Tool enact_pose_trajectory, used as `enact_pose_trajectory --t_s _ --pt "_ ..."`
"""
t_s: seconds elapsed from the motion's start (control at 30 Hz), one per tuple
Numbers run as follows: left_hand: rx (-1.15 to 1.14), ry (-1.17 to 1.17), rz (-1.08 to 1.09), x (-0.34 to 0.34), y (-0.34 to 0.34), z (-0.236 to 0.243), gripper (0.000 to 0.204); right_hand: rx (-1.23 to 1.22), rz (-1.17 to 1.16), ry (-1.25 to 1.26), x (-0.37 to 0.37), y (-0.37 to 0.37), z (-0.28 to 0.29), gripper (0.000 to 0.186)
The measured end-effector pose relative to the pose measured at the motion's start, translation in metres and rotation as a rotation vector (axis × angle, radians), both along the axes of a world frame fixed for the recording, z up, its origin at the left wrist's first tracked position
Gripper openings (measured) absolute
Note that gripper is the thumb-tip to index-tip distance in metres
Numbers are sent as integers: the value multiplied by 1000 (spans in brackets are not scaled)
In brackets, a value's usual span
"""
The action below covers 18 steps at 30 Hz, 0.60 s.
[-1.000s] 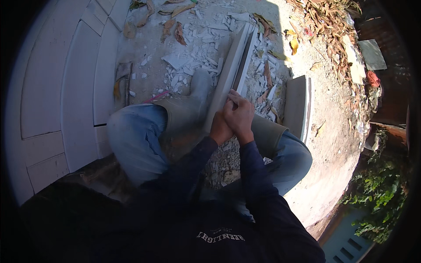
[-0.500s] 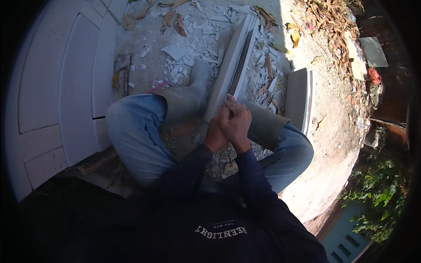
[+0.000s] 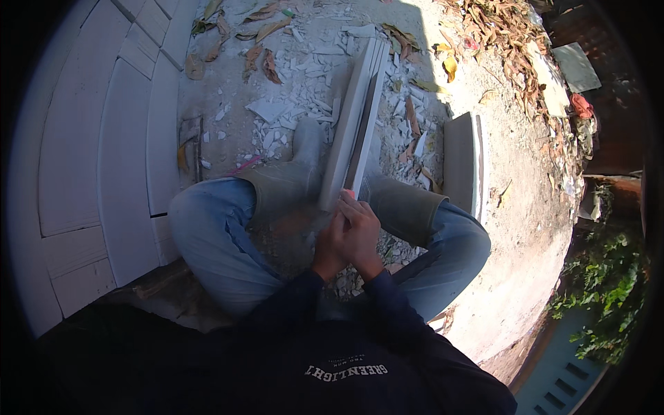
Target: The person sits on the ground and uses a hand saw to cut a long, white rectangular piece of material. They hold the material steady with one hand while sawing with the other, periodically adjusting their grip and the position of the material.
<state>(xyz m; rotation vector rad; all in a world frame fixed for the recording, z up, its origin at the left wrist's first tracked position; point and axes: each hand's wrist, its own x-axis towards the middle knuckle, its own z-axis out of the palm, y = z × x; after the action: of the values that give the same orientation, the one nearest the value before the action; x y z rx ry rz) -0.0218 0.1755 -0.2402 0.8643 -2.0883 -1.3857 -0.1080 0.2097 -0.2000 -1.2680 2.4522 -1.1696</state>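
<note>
Tile strip (image 3: 356, 117), a long pale slab standing on edge, runs from the person's hands away between the two rubber boots and out over the rubble-strewn ground (image 3: 297, 76). Compared with a second ago its near end sits a little lower and closer to the body, and the hands have drawn in with it between the knees; the work on that near end looks to be carrying on rather than finished. The left hand (image 3: 330, 242) and right hand (image 3: 361, 232) are pressed together, both clenched around the strip's near end, fingers curled; whether they also grip a small tool I cannot tell. A second slab (image 3: 460, 162) lies flat just beyond the right knee, apart from the strip. White panels (image 3: 104, 152) lie stacked to the left.
</note>
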Motion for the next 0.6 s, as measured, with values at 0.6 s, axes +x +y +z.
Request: enact_pose_trajectory --t_s 0.6 --pt "-21 9 -30 -48 -40 7 50 -21 -57 21 -48 -42 -3 29"
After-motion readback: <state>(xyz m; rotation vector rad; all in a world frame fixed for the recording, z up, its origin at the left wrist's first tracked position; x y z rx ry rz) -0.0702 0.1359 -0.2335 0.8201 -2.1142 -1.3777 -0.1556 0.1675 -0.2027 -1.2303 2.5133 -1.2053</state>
